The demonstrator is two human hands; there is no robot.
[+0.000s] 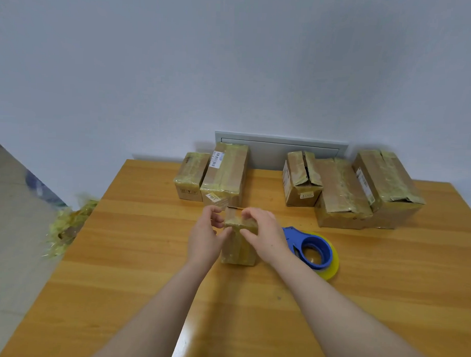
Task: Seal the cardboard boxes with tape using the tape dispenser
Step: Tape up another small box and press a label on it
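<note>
Tabletop (135, 255) holds 6 boxes (238, 248), 1 tape dispenser (294, 233).

Single head-worn view, looking forward and down, close over wooden table (135, 255), facing wall (233, 58)

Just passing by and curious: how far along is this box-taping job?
The back-left boxes look taped shut. The left hand and right hand grip a small taped box; the tape dispenser lies beside it. The gaping box at back right likely needs sealing.

Smooth orange wood-grain counter (135, 268), slight sheen; brown matt cardboard boxes (343, 198) under glossy yellowish tape; blue glossy plastic tape dispenser (313, 246).
</note>
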